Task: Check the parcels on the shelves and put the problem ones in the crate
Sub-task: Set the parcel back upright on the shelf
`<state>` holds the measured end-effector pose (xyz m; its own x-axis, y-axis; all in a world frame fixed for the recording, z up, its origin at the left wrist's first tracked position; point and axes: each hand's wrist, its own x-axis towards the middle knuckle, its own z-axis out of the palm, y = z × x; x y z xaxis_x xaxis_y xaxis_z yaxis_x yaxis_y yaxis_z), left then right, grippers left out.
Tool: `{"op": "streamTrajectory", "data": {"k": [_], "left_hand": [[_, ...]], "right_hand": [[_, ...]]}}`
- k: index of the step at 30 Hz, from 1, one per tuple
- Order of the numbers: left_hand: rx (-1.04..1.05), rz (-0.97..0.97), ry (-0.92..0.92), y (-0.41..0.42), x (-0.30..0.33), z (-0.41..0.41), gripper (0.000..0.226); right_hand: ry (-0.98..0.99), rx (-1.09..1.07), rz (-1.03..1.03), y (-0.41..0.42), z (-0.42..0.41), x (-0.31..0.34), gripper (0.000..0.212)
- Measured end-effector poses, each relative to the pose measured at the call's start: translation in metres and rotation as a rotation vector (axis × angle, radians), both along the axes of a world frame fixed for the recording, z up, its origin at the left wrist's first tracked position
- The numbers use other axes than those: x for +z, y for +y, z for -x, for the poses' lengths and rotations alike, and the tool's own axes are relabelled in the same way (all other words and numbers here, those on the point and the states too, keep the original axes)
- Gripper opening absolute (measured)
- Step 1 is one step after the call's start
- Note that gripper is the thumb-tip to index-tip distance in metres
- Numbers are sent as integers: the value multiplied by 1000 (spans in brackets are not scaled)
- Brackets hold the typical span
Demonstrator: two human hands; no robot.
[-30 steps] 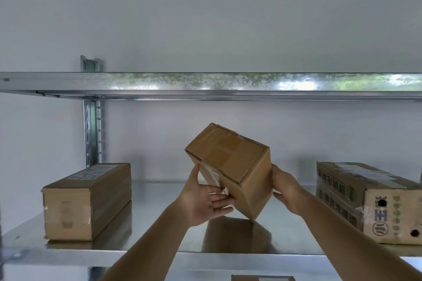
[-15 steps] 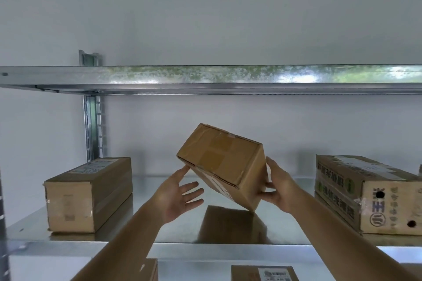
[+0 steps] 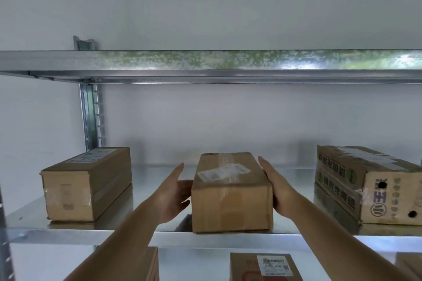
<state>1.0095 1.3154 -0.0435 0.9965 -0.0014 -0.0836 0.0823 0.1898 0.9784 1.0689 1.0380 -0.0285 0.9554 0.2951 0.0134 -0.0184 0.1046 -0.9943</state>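
Bracketing the middle cardboard parcel [image 3: 231, 191], both hands lay flat along its long sides. Left hand [image 3: 174, 191]: fingers straight, palm toward the parcel's left wall, fingertips touching it near the front corner; nothing gripped. Right hand [image 3: 275, 189]: fingers extended along the right wall, pressed against it, no curl visible. Parcel sat square on the metal shelf [image 3: 146, 231], front face flush with the shelf's edge, torn white label [image 3: 222, 172] and clear tape facing up. Judgement: flat-hand placement suits squaring or steadying a parcel set down, not lifting it. Parcel probably judged sound and left on the shelf. Long narrow parcel [image 3: 86, 183] stood well apart to the left; printed carton [image 3: 370, 186] to the right. More parcels showed on the shelf below. No crate in view.
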Motion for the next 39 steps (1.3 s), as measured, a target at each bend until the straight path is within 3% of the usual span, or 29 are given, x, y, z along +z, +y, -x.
{"op": "streamTrajectory", "data": {"k": [9, 16, 18, 22, 28, 39], "left_hand": [[13, -47, -10, -17, -6, -16, 67], [17, 69, 117, -20, -41, -25, 66], [26, 59, 111, -20, -42, -26, 67], [50, 46, 73, -20, -37, -34, 65], [237, 20, 31, -25, -27, -47, 62], [209, 14, 43, -25, -29, -41, 60]], "right_hand": [[77, 61, -242, 3, -15, -29, 64], [84, 34, -305, 4, -23, -51, 69], [36, -50, -263, 4, -33, -60, 76], [-51, -144, -76, 8, -34, -56, 53], [-71, -342, 218, 24, -43, -51, 48], [11, -283, 189, 23, -29, -35, 45]]}}
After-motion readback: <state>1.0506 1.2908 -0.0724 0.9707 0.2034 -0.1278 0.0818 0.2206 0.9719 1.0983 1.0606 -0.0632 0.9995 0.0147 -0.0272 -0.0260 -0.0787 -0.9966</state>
